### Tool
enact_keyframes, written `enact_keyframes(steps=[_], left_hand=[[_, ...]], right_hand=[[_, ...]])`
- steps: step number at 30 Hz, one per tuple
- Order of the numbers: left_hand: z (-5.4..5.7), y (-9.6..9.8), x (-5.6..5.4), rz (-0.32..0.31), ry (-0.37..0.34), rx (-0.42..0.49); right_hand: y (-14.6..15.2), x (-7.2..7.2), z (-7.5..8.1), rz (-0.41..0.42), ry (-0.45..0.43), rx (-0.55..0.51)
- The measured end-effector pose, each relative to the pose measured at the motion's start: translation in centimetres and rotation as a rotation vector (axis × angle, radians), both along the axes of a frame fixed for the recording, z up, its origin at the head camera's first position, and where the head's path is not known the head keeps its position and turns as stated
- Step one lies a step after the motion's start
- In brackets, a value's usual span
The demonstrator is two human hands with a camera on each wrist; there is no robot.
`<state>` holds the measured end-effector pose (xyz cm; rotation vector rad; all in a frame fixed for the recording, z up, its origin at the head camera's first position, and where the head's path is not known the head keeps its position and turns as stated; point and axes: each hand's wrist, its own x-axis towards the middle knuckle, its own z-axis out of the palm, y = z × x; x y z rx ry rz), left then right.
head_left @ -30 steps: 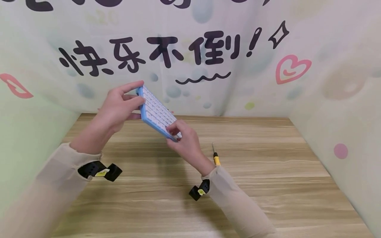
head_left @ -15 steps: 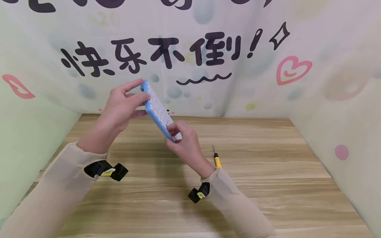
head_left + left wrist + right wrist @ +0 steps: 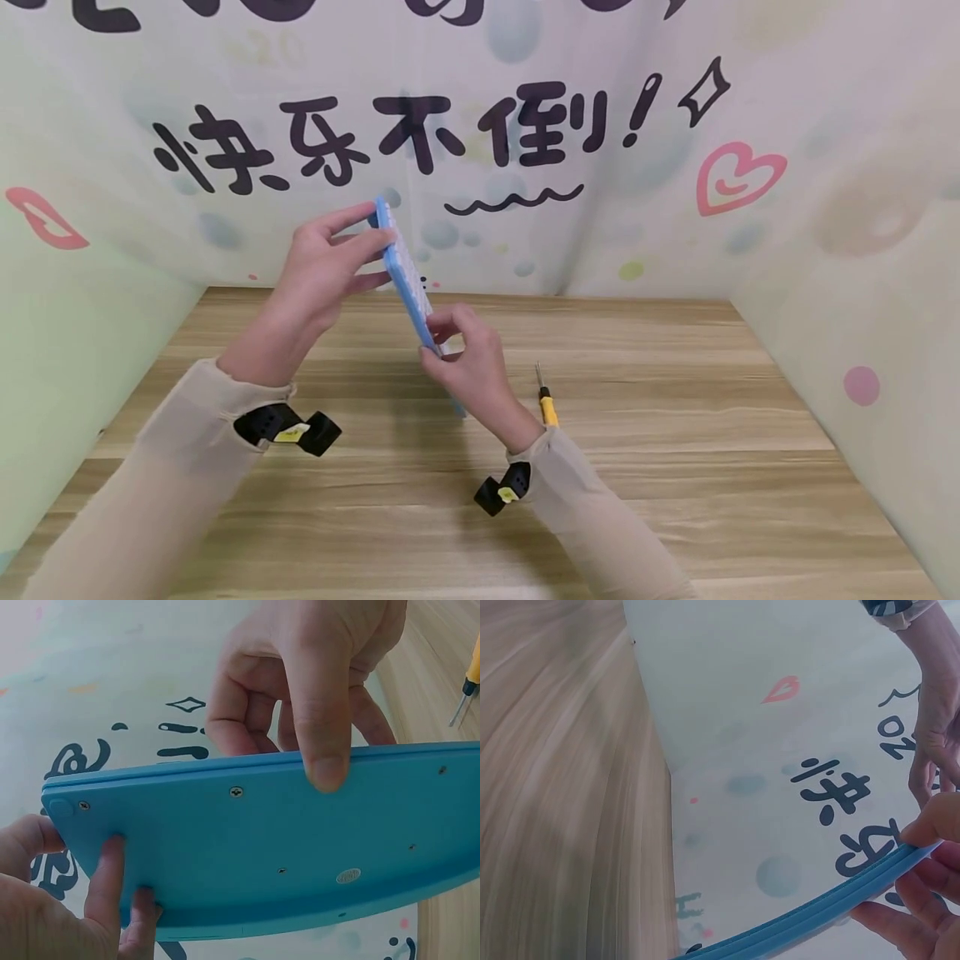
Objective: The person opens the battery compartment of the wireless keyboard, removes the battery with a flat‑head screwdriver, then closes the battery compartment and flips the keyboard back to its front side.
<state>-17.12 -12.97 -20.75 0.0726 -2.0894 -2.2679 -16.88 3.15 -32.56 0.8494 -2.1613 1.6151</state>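
Observation:
A blue keyboard [image 3: 408, 283] with white keys is held up, tilted steeply and seen nearly edge-on in the head view. My left hand [image 3: 326, 258] grips its upper end, thumb on the key side and fingers behind. Lower along the near edge, my right hand [image 3: 476, 367] pinches it between thumb and curled fingers. The left wrist view looks at the plain blue underside [image 3: 202, 855], which has several small screws [image 3: 237, 793] and a round label [image 3: 348, 876]. In the right wrist view only the keyboard's thin side [image 3: 817, 907] shows.
A screwdriver [image 3: 548, 404] with a yellow and black handle lies on the wooden table [image 3: 675, 400], right of my right hand. Behind the table hangs a printed cloth [image 3: 637, 242] with large dark lettering. Black wrist cameras [image 3: 288, 427] sit on both sleeves.
The keyboard has turned so its key face is narrower in view and its lower end shows below my right hand. My left hand has moved right; the right has hardly moved.

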Motion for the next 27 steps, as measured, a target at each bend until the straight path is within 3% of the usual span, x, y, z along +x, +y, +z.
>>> enact_keyframes(steps=[5, 10, 12, 18, 27], left_hand=[[-0.2, 0.2, -0.2, 0.009, 0.005, 0.066], [-0.4, 0.5, -0.4, 0.007, 0.004, 0.097], [-0.5, 0.6, -0.5, 0.004, 0.003, 0.094], [-0.4, 0.9, -0.8, -0.003, -0.005, 0.109], [-0.5, 2.0, -1.4, 0.020, 0.019, 0.032]], right_hand=[[0.0, 0.5, 0.8, -0.010, -0.021, -0.008], [0.2, 0.4, 0.7, -0.020, -0.027, -0.012], [0.2, -0.2, -0.1, -0.024, -0.024, -0.018], [0.3, -0.3, -0.1, -0.044, -0.026, -0.042], [0.3, -0.4, 0.3, -0.084, -0.053, -0.127]])
